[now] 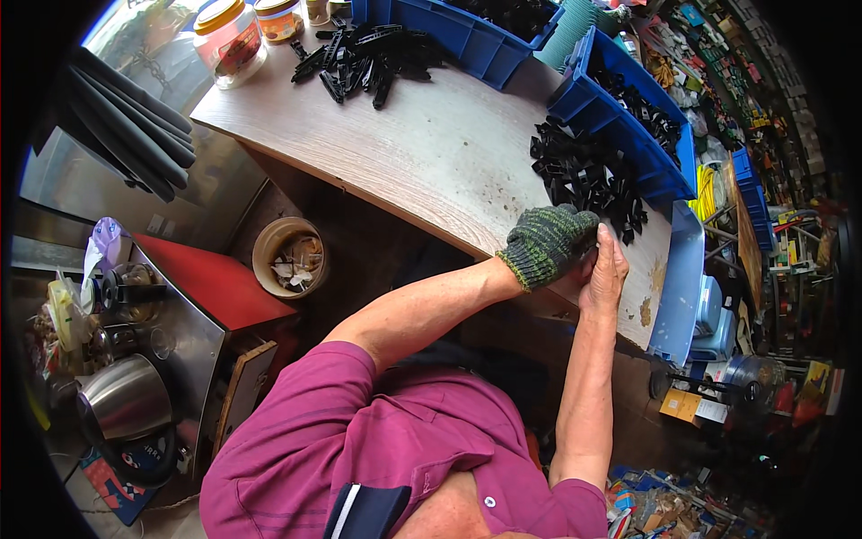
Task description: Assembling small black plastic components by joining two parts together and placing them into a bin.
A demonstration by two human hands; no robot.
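My left hand point(548, 241), in a dark green and black knitted glove, is closed and meets my bare right hand point(605, 268) over the near edge of the table. The right hand's fingers are pressed together against the glove. Whatever lies between the two hands is hidden. Just beyond them a heap of small black plastic parts point(588, 171) lies on the pale wood-grain table point(431, 153). Another heap, of longer black plastic pieces point(373, 58), is at the table's far left.
Behind the heaps stand a blue bin point(449, 31) and a second blue bin point(620, 112), both holding black parts. A lidded jar point(229, 45) is at the far left corner. A scrap bucket point(289, 258) and a steel kettle point(126, 397) are to my left.
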